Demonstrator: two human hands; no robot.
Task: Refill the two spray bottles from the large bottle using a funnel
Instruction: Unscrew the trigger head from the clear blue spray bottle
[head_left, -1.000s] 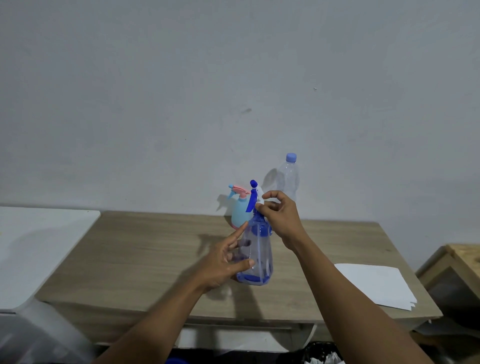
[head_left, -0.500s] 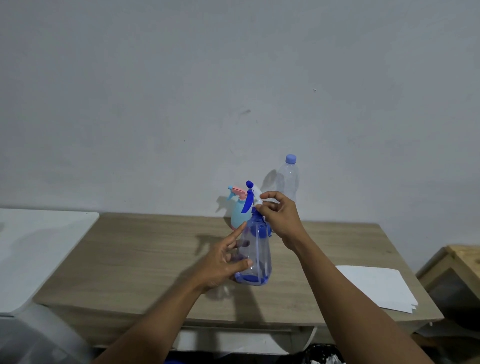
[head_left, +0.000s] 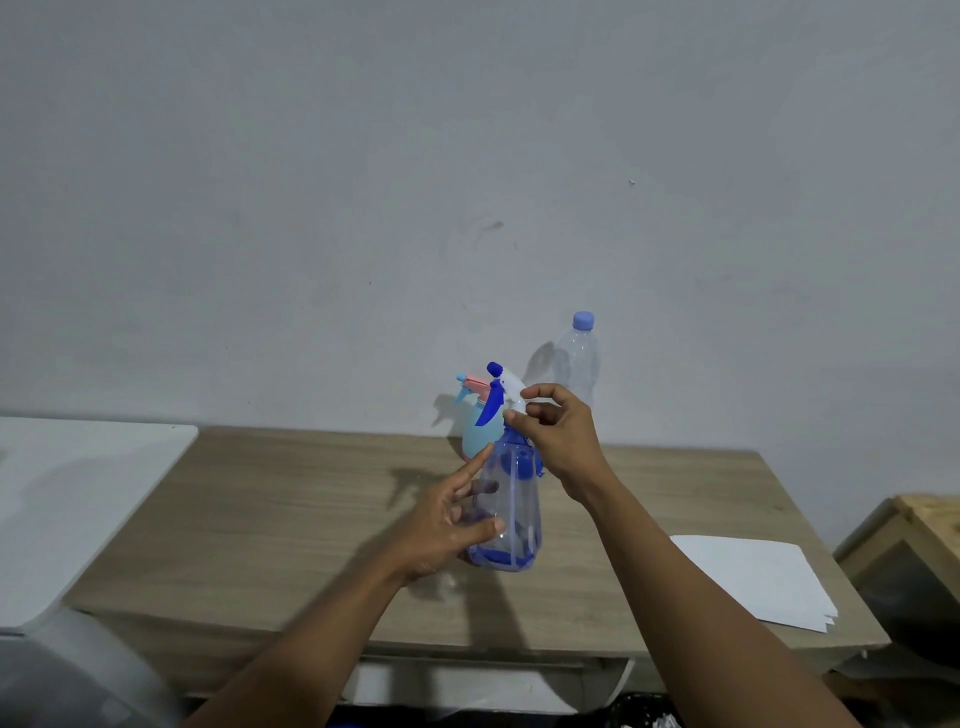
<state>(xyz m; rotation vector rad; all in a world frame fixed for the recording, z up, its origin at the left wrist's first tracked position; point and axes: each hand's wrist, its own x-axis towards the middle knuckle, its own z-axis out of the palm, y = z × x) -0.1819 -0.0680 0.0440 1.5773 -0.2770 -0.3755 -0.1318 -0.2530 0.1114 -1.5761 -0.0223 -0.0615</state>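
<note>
Both bare forearms reach in from the bottom edge, the left from 7 o'clock and the right from 5 o'clock, and converge near the centre. The left hand (head_left: 447, 525), palm turned toward 3 o'clock, grips the bottle (head_left: 514, 499) low on its body: the thumb lies across the near face, the middle fingers curl round the far side and show through the plastic, and the index finger is straight, pointing to 1 o'clock. The right hand (head_left: 558, 441), higher and at 1 o'clock of the left with its wrist bent, pinches the spray head (head_left: 506, 387) between thumb and curled fingertips.
</note>
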